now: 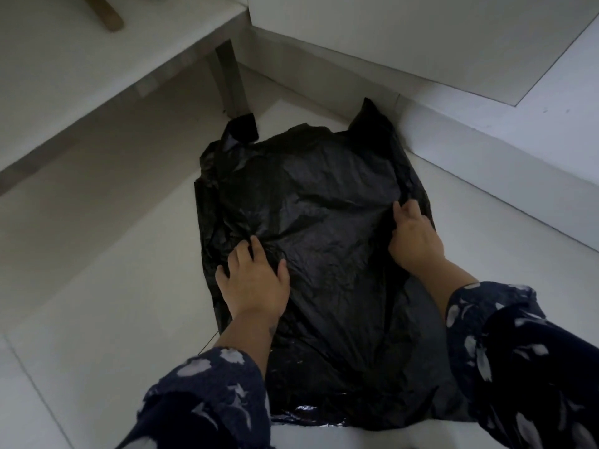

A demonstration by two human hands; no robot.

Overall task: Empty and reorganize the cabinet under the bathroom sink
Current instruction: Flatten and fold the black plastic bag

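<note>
Head view: pale tiled floor (pixel 97 286), with a black plastic bag (pixel 317 241) spread flat on it, handles toward the far wall's base, likely laid as a mat for cabinet contents. Cabinet itself not in view. Left hand (pixel 256 280) presses near the bag's left edge, fingers splayed open. Right hand (pixel 415 238) pinches the right edge, fingers closed on plastic, probably tugging out wrinkles.

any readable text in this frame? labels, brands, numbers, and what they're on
None. The black plastic bag spread on the floor tiles is unprinted; left hand and right hand press on it. The sleeves carry only a pale leaf pattern, no lettering.
</note>
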